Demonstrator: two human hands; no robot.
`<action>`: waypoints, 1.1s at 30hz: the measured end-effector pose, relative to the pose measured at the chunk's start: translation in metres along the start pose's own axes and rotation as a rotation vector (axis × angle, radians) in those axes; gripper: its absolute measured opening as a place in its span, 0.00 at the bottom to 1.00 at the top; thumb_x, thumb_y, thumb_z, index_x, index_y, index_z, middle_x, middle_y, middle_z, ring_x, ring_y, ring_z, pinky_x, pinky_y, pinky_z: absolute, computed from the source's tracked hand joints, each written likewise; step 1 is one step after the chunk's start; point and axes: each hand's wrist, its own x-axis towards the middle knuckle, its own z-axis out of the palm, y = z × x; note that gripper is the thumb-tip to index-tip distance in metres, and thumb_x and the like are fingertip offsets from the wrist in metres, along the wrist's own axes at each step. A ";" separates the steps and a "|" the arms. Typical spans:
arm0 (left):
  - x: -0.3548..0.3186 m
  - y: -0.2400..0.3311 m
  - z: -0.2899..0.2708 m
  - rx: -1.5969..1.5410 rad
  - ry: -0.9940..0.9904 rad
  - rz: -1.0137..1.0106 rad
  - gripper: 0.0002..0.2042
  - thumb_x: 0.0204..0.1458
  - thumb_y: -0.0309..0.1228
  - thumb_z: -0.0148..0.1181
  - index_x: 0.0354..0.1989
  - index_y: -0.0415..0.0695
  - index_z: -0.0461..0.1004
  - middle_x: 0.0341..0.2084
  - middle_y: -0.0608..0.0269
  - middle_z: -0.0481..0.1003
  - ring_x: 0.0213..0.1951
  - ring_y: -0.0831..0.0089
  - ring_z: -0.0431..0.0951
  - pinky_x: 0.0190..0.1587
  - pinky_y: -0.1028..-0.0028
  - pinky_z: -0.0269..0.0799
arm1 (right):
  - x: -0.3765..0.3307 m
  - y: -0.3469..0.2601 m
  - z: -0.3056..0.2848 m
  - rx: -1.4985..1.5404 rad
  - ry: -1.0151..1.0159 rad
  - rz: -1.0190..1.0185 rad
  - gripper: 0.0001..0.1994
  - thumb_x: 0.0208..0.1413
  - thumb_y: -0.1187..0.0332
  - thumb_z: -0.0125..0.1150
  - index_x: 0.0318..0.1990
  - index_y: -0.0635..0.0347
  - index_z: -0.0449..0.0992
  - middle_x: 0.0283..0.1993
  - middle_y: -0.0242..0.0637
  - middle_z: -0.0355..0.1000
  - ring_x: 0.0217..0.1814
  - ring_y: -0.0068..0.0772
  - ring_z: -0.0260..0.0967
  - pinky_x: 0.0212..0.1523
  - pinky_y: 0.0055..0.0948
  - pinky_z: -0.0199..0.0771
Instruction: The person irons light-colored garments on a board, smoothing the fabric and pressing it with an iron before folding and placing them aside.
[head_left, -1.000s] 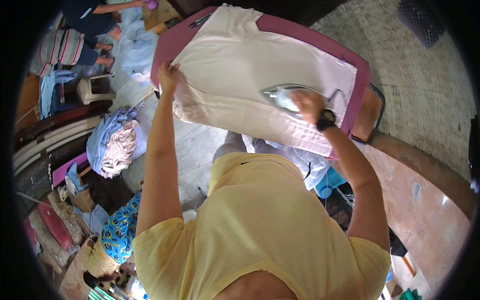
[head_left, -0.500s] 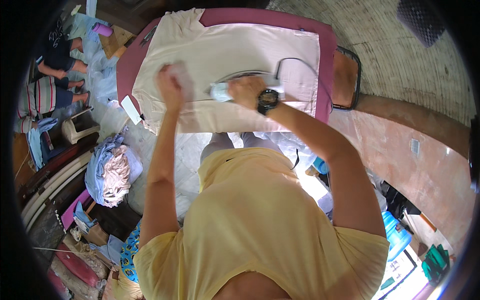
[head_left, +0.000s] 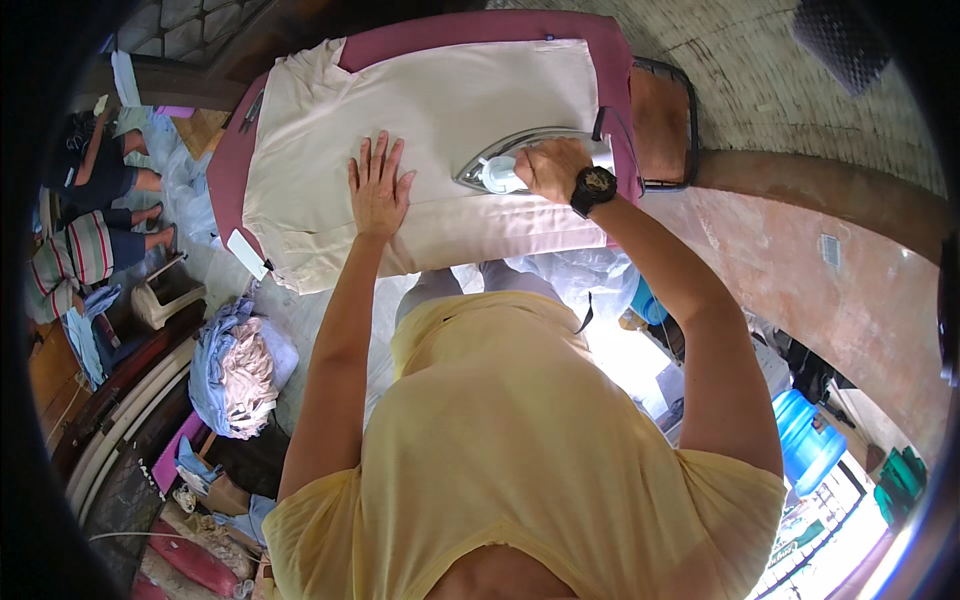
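Pressing step in hand, by the look of it: iron (head_left: pixel 497 176) on pale cloth (head_left: pixel 310 170), toward the right end of the maroon board (head_left: pixel 228 175).
Right hand (head_left: pixel 555 170): grip closed on the iron, tip leftward. Left hand (head_left: pixel 380 200): open, spread on the cloth. Next move probably calls for flat cloth, fingers clear.
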 end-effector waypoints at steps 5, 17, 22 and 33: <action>-0.001 0.002 0.000 -0.003 -0.010 -0.002 0.26 0.61 0.46 0.45 0.68 0.60 0.56 0.70 0.69 0.49 0.71 0.58 0.45 0.69 0.49 0.40 | -0.018 0.035 -0.011 -0.030 -0.026 0.038 0.18 0.58 0.56 0.45 0.29 0.55 0.80 0.26 0.45 0.76 0.30 0.49 0.75 0.35 0.49 0.75; 0.003 0.004 0.001 -0.018 0.030 -0.005 0.23 0.62 0.46 0.43 0.65 0.56 0.61 0.68 0.67 0.54 0.69 0.57 0.49 0.68 0.50 0.42 | -0.015 0.017 -0.032 0.020 -0.211 0.127 0.40 0.46 0.25 0.47 0.44 0.56 0.80 0.38 0.48 0.78 0.45 0.48 0.75 0.50 0.47 0.72; 0.067 0.037 0.004 -0.161 0.271 -0.031 0.18 0.59 0.41 0.51 0.56 0.52 0.70 0.61 0.67 0.64 0.62 0.58 0.59 0.63 0.53 0.49 | -0.070 0.069 -0.044 0.126 0.002 0.239 0.36 0.46 0.32 0.57 0.44 0.61 0.77 0.37 0.50 0.78 0.43 0.50 0.76 0.46 0.47 0.73; 0.243 0.213 0.080 -0.092 -0.147 0.959 0.12 0.50 0.25 0.58 0.44 0.48 0.75 0.46 0.68 0.71 0.54 0.69 0.66 0.57 0.66 0.61 | -0.159 0.032 0.010 0.078 0.309 0.678 0.31 0.48 0.37 0.60 0.33 0.63 0.72 0.21 0.52 0.73 0.26 0.56 0.74 0.27 0.50 0.74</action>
